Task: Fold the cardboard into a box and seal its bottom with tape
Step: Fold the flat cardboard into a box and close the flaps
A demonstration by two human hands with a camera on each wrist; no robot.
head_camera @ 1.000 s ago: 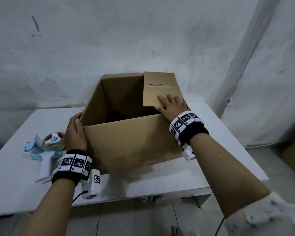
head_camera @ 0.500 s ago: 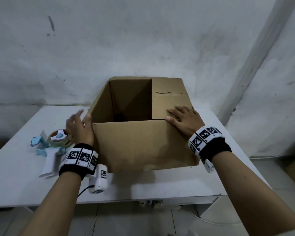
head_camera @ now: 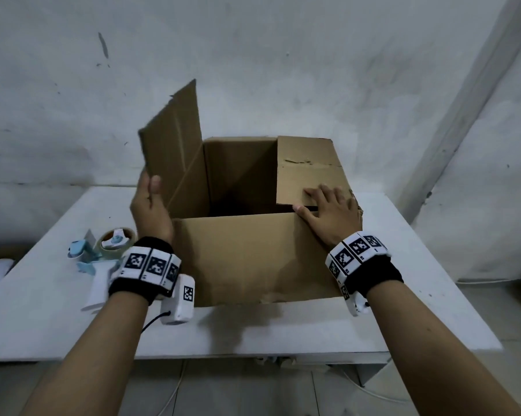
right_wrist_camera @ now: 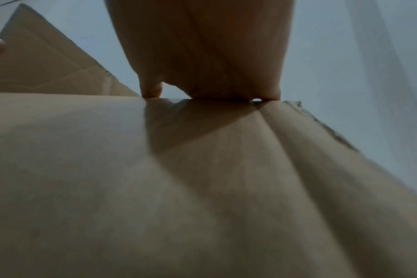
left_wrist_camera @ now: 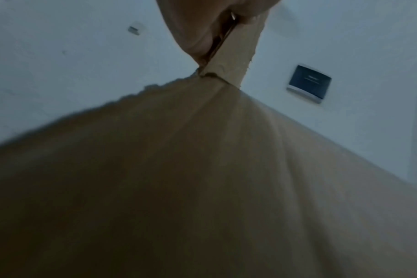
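The left hand (head_camera: 151, 211) has its grip closed on the lower near edge of the left flap (head_camera: 175, 145), thumb on the inner face and the other fingers hidden behind it; the left wrist view shows the card pinched edge-on. That flap stands up, tilted slightly outward from the cardboard box (head_camera: 253, 256), its hinge line running front to back along the box's left wall. The right hand (head_camera: 331, 214) lies flat with fingers spread, pressing the right flap (head_camera: 307, 169) down level over the box's right side, gripping nothing.

The box sits open-end up on the white worktop (head_camera: 313, 325), its mouth dark and unobstructed between the two flaps. By my judgement the left flap must swing rightward and down over that opening, and the left hand is the nearer one for it. The tape dispenser (head_camera: 103, 259) lies just left of the box, close to the left wrist. The wall stands close behind the box.
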